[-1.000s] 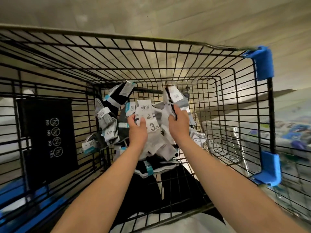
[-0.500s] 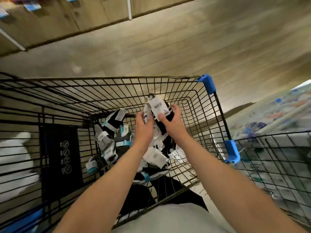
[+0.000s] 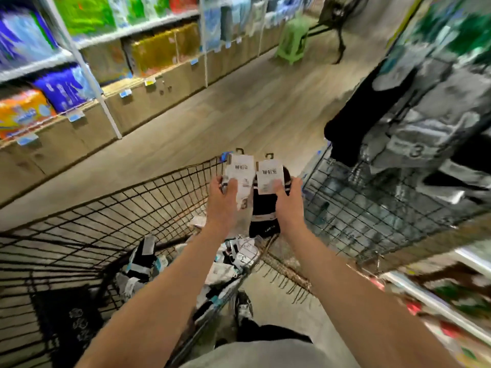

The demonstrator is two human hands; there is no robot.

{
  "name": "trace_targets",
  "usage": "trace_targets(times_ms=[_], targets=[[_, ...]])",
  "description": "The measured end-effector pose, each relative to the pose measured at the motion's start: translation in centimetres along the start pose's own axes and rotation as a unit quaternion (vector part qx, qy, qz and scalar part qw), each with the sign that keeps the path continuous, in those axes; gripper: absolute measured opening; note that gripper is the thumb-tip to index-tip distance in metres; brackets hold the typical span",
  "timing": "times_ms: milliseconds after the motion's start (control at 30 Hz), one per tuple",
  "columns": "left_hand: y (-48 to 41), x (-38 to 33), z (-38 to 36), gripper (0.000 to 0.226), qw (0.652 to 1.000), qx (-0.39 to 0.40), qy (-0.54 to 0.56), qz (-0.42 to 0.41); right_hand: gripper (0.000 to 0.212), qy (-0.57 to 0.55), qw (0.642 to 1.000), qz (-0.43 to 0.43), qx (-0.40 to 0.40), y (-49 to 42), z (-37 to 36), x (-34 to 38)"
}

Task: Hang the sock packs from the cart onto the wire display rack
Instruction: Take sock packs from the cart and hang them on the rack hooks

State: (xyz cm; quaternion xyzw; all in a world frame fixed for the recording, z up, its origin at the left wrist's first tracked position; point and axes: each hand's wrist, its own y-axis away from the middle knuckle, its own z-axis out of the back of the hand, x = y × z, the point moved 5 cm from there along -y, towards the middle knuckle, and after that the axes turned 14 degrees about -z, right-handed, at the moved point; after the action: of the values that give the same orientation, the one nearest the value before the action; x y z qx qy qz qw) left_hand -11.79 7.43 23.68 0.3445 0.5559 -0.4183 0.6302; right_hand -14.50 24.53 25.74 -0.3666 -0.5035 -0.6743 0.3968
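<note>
My left hand (image 3: pixel 221 201) grips a pale sock pack (image 3: pixel 240 173) by its white card label, a small hook at the top. My right hand (image 3: pixel 288 201) holds a black sock pack (image 3: pixel 264 211) with a white label, also hooked. Both packs are lifted above the far corner of the black wire cart (image 3: pixel 111 208). Several more sock packs (image 3: pixel 143 261) lie in the cart's bottom. The wire display rack (image 3: pixel 372 208) stands to the right, with grey and black socks hanging on it higher up, blurred.
Store shelves (image 3: pixel 87 83) with coloured packages line the left of the aisle. A green plastic stool (image 3: pixel 292 41) and a dark chair stand far down the wooden floor. Shelf edges with goods run along the lower right.
Both hands have lifted out of the cart, each with a sock pack, and my view has swung up from the cart to the aisle and rack.
</note>
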Motion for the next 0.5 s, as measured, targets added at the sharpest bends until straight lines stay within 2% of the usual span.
trace_targets(times_ms=[100,200,433,500], targets=[[1.7,-3.3,-4.1,0.037,0.997,0.069,-0.019,-0.033,0.03,-0.011,0.998,0.029,-0.046,1.6,5.7,0.6],[3.5,-5.5,-8.1,0.05,0.988,0.129,-0.023,-0.076,0.023,-0.032,0.993,0.042,-0.103,2.6,10.7,0.6],[8.1,-10.7,-16.9,0.033,0.97,0.203,0.019,-0.134,0.017,-0.093,0.976,0.04,-0.195,5.1,21.9,-0.4],[9.6,-12.1,-19.4,0.035,0.962,0.221,0.011,-0.158,0.014,-0.126,0.966,0.044,-0.221,5.7,25.4,-0.6]])
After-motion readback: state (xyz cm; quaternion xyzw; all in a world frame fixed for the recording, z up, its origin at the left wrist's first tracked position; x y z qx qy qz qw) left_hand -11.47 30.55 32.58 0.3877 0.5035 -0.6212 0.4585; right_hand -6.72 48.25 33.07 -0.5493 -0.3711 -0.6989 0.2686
